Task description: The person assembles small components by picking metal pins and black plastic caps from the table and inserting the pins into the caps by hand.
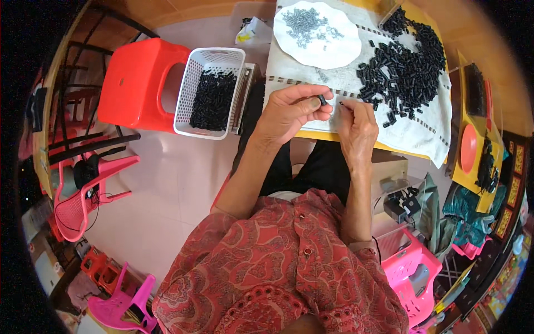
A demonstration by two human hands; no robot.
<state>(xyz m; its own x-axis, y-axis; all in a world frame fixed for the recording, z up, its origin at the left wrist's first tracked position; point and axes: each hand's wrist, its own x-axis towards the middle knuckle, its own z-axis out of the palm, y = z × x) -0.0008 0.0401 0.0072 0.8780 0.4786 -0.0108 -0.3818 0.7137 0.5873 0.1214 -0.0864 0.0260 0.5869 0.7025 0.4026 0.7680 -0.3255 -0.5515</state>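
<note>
Above the near edge of the table, my left hand (286,116) pinches a small black cylindrical piece (322,100) between thumb and fingers. Close by on its right, my right hand (359,127) has its thumb and fingers pressed together. A tiny dark tip shows at those fingertips, too small to name. Beyond my hands, a white scalloped plate (351,51) carries many small silvery metal parts (305,25). A large heap of black cylindrical pieces (400,72) spreads over the white cloth (425,133) to the right of the plate.
On my left, a white perforated basket (186,92) holds many black pieces (214,100), beside a red plastic stool (130,83). A pink chair (92,189) stands farther left. Another pink chair (414,273) and a clear bin (389,209) are at my lower right.
</note>
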